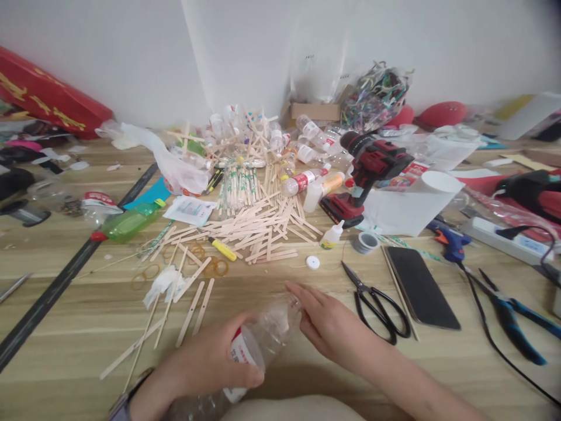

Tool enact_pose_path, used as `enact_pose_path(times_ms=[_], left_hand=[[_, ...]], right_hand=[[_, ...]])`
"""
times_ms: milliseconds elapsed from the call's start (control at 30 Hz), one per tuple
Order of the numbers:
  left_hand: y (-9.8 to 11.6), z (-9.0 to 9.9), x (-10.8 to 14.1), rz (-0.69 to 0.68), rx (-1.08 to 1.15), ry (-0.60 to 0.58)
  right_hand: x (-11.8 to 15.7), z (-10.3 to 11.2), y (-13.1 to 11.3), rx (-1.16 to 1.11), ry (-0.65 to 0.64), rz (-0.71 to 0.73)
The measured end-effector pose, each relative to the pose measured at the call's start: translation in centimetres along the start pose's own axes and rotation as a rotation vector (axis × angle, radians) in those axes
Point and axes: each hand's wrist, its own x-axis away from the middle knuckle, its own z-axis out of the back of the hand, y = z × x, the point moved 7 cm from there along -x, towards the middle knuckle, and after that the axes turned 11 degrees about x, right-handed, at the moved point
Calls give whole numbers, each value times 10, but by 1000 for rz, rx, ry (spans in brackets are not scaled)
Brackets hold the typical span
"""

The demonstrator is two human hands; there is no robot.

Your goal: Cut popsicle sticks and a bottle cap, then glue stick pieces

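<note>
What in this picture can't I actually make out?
All in the head view:
Labelled bottle: the left hand covers part of its label; the bottom edge cuts off its lower end.
Right hand: blur hides exactly how its fingertips meet the clear plastic.
Small white bottle: print too small.
Red object: cut by the left edge.

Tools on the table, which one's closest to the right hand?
The black scissors, beside the right hand; the blue-handled pliers, red drill and yellow-handled tool are farther away.
</note>
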Motion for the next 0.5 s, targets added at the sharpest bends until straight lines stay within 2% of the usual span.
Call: enact_pose_path(times_ms=[133,300,500], left_hand=[[-4,-1,-3,-26,165,-104],[-21,1,-6,66,205,-109],[-16,-3,-3,66,279,-152]], right_hand=[[-1,-1,2,7,15,8],[2,4,5,9,-30,24],[2,4,6,-2,-97,67]])
